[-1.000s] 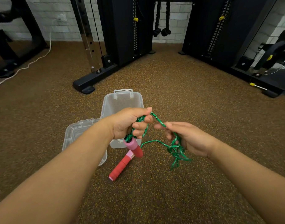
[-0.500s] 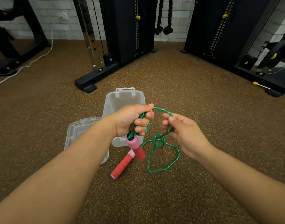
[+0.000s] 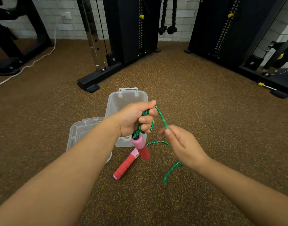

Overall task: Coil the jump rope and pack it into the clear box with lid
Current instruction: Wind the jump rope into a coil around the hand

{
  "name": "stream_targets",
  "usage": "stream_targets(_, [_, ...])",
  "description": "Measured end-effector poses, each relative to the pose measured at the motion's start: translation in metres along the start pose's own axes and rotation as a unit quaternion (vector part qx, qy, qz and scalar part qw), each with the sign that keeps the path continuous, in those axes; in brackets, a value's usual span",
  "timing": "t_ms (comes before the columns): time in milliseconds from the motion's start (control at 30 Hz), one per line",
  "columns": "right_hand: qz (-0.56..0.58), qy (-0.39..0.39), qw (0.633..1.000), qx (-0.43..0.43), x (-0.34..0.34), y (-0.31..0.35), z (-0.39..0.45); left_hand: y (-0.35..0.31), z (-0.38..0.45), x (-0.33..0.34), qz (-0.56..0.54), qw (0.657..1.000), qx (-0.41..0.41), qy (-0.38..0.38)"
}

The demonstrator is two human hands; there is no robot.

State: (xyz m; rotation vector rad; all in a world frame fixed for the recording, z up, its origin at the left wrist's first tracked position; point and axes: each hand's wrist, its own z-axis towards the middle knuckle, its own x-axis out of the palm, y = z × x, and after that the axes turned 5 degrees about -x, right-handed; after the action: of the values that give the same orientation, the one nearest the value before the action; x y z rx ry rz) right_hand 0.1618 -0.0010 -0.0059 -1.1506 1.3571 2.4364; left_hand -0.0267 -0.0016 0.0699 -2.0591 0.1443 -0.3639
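My left hand (image 3: 136, 118) is shut on several loops of the green jump rope (image 3: 162, 118), and one pink-and-red handle (image 3: 141, 148) hangs below the fist. My right hand (image 3: 182, 144) pinches the rope a little to the right of the left hand; the slack runs down behind it to the floor (image 3: 169, 172). The second red handle (image 3: 126, 165) lies on the floor under my hands. The clear box (image 3: 123, 101) stands open just behind my left hand. Its lid (image 3: 81, 132) lies on the floor to the left, partly hidden by my left forearm.
The floor is brown speckled rubber. Black gym machines stand behind, one with a foot (image 3: 89, 84) close to the box, another base (image 3: 270, 85) at the far right. A white cable (image 3: 34, 61) runs across the floor at the far left.
My right hand dropped lower and to the right, pulling the rope straight from the left fist. The loose tangle that hung between the hands is gone; a single strand trails down.
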Motion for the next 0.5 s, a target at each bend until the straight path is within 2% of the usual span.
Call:
stream_targets(67, [0.074,-0.076,0.994,0.017,-0.004,-0.001,0.001,-0.004,-0.002,-0.002,-0.019,1.0,0.01,-0.005])
stream_targets(133, [0.064,-0.095,0.993,0.028,-0.006,-0.005,0.0,-0.006,-0.002,-0.001,-0.03,0.999,0.016,-0.005])
stream_targets(167, [0.035,-0.074,0.996,0.03,-0.005,-0.006,-0.001,-0.006,-0.001,0.001,-0.029,0.999,0.018,-0.005])
stream_targets(300, [-0.078,0.105,0.991,0.04,0.007,0.002,-0.007,-0.002,0.009,0.008,-0.064,0.997,0.033,-0.041])
stream_targets(367, [-0.097,0.138,0.986,0.007,0.009,0.011,-0.008,-0.001,0.012,0.005,-0.093,0.992,0.043,-0.072])
stream_targets(500, [-0.168,0.163,0.97,-0.068,0.004,0.028,-0.006,0.003,0.017,0.002,-0.071,0.993,0.046,-0.086])
